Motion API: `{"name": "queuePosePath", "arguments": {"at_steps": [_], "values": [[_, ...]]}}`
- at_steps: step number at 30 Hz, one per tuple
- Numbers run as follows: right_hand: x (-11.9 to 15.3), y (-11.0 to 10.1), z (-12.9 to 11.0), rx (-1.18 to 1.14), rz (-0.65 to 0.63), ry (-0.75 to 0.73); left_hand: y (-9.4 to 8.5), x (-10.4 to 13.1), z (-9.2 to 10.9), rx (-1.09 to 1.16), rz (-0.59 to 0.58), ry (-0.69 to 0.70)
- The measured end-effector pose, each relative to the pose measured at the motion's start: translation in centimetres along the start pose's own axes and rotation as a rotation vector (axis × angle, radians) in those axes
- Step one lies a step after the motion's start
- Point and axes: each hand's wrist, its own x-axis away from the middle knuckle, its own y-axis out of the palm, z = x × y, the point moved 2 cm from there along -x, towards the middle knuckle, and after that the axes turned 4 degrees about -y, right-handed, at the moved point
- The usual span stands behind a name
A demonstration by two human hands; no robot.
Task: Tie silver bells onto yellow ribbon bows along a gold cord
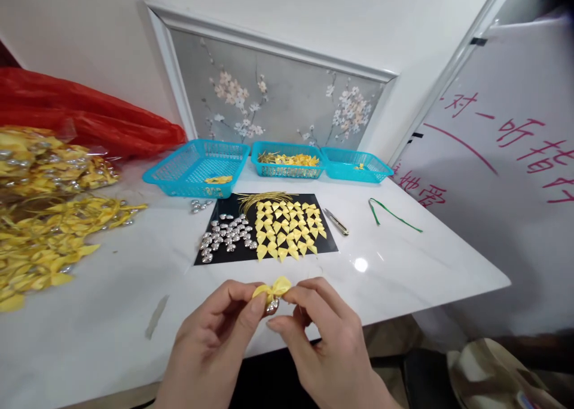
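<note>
Between my hands, just over the table's front edge, is a yellow ribbon bow [278,286] with a shiny silver bell [272,305] hanging under it. My left hand [219,331] pinches the bow's left side between thumb and forefinger. On the other side, the curled fingers of my right hand [325,331] touch the bow's right edge, its thumb a little apart below. Whatever thin piece those right fingers may pinch is too small to make out. Beyond them, a black mat [242,255] carries rows of yellow bows [289,226], loose silver bells [228,232] and gold wire ties [264,198].
Behind the mat stand three blue baskets: a left one [156,179], a middle one [287,171] and a right one [345,173]. A utility knife [336,222] and green cord [394,214] lie to the right. Finished yellow bows with bells [49,235] pile up at left.
</note>
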Motion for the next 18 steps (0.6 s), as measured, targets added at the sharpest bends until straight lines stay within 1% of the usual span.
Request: {"name": "queuePosePath", "arguments": {"at_steps": [3,4,6,8,10,13,15,16,18], "values": [[-0.4,0.3,0.3,-0.140,-0.033,0.099,-0.1,0.2,-0.6,0.026,0.003,0.003],[-0.4,0.4,0.3,-0.171,-0.022,0.118,-0.2,0.3,-0.8,0.034,0.000,0.005],[-0.3,0.5,0.2,-0.168,0.041,0.102,-0.1,0.4,-1.0,0.043,0.009,0.011],[0.0,0.6,0.2,-0.083,0.138,0.013,0.1,0.5,-1.0,0.046,0.033,0.015],[0.4,0.6,0.4,0.053,0.207,-0.112,0.3,0.5,-0.8,0.048,0.051,0.009],[1.2,0.8,0.7,0.265,0.235,-0.317,0.7,0.4,-0.3,0.075,0.068,-0.018],[1.7,0.7,0.8,0.333,0.241,-0.410,0.9,0.4,-0.2,0.101,0.077,-0.045],[1.8,0.6,0.9,0.322,0.225,-0.418,0.9,0.4,-0.1,0.112,0.076,-0.059],[1.7,0.0,0.9,0.218,0.177,-0.355,1.0,0.5,0.0,0.120,0.072,-0.085]]}}
